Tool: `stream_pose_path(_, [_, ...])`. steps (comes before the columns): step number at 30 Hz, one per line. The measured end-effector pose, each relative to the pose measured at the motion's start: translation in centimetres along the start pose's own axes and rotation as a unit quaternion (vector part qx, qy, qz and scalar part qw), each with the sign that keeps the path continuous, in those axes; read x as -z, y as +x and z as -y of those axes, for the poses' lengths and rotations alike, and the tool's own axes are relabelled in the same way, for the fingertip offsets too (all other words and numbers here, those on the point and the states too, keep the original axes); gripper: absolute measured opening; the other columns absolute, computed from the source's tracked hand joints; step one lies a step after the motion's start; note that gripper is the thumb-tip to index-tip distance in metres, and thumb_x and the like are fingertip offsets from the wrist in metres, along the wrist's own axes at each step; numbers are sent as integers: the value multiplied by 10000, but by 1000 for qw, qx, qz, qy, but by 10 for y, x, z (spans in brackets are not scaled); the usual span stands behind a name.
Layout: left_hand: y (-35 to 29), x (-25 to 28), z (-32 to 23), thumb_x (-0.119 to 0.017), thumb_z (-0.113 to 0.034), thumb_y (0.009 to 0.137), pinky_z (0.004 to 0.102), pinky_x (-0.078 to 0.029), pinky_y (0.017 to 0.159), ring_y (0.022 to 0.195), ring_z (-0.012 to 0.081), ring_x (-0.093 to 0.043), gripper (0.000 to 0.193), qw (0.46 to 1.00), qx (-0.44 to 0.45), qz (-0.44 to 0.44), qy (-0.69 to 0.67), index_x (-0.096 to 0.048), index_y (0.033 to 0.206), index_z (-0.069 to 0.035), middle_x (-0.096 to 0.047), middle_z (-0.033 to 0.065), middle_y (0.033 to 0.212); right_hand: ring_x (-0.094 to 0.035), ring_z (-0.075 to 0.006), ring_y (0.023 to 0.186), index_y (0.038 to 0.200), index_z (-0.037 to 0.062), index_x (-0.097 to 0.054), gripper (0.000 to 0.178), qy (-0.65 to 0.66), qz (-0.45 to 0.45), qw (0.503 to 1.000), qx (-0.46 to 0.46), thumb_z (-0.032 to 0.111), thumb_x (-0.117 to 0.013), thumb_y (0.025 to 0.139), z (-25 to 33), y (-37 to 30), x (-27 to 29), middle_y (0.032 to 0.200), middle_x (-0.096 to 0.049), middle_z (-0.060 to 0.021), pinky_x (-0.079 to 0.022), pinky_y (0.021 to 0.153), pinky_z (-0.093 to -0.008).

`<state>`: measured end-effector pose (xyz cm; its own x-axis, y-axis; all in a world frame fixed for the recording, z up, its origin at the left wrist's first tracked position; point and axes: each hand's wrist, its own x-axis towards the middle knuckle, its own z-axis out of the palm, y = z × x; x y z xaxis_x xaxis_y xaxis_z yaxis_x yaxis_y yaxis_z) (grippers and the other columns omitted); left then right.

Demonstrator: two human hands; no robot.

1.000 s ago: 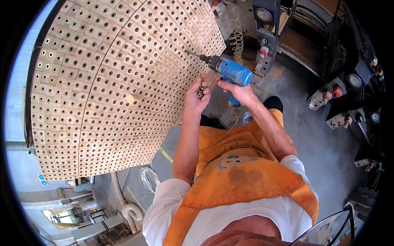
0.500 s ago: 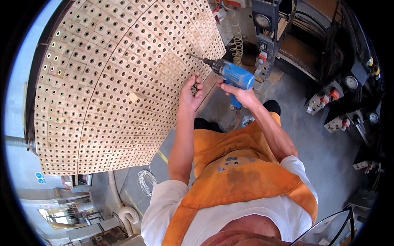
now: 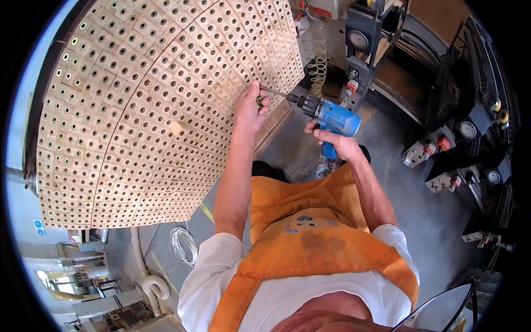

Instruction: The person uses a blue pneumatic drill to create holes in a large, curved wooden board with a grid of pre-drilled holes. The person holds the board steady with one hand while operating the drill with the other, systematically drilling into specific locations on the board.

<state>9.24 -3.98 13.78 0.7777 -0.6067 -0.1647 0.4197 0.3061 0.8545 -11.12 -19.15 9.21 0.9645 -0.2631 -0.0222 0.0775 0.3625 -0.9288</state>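
My right hand (image 3: 344, 145) is wrapped round the grip of a blue power drill (image 3: 338, 118) with a black chuck (image 3: 311, 104). From the chuck a long thin bit (image 3: 275, 91) points left, its tip reaching the fingertips of my left hand (image 3: 249, 110). Curled in the left palm are several small brass-coloured threaded inserts (image 3: 259, 102). Behind that hand stands a large panel of light wooden blocks (image 3: 160, 152), its face covered in rows of round holes, many with dark or metal-rimmed openings.
A loose wooden block (image 3: 178, 129) sits on the panel face. A coiled air hose (image 3: 317, 74) hangs past its right edge. Dark machinery with gauges (image 3: 468, 129) lines the right side. On the floor lie a white cable coil (image 3: 183, 245) and a beige flexible duct (image 3: 156, 287).
The drill has moved right and slightly down, away from the panel. My left hand has risen a little, and its fingertips are now at the bit's tip.
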Motion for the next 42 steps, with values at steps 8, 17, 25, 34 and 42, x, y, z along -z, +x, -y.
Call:
stream_pose_path(8, [19, -17, -8, -506, -298, 982, 184, -331, 436, 622, 92, -447, 249, 998, -31, -17, -43, -529, 1088, -74, -488, -7, 780, -623, -152, 930, 1083, 35, -618, 242, 19, -31, 999, 38, 98, -658, 853, 0, 20, -23, 1023, -672, -79, -464, 705, -275])
stream_pose_path(17, [20, -16, -7, -486, -201, 960, 191, -334, 417, 628, 101, -460, 234, 983, -22, 54, -175, -516, 1135, -50, -514, 6, 796, -645, -193, 956, 1081, 25, -589, 244, 26, -33, 998, 48, 57, -649, 847, 13, 43, -39, 980, -661, -87, -471, 671, -282])
stream_pose_path(25, [-18, 18, 44, -545, -225, 936, 172, -289, 379, 608, 90, -467, 199, 971, 131, 17, -198, -522, 1033, -52, -504, -3, 775, -649, -183, 940, 1047, 22, -608, 217, -39, -29, 997, 66, 33, -643, 833, 22, 45, -39, 969, -662, -74, -478, 672, -284])
stream_pose_path(34, [-59, 32, 72, -533, -232, 952, 175, -323, 388, 623, 120, -487, 198, 963, 164, -8, -212, -524, 1013, -44, -519, 35, 792, -652, -182, 949, 1052, 34, -617, 223, -39, -36, 996, 67, 65, -652, 834, 25, 44, -41, 995, -667, -60, -478, 689, -291])
stream_pose_path(42, [-55, 44, 51, -525, -213, 955, 159, -288, 388, 605, 75, -446, 192, 969, 131, 15, -210, -525, 1058, -51, -495, -4, 780, -649, -191, 960, 1135, 26, -588, 298, -64, -23, 995, 73, 68, -656, 849, 22, 11, -36, 1049, -665, -92, -482, 693, -291])
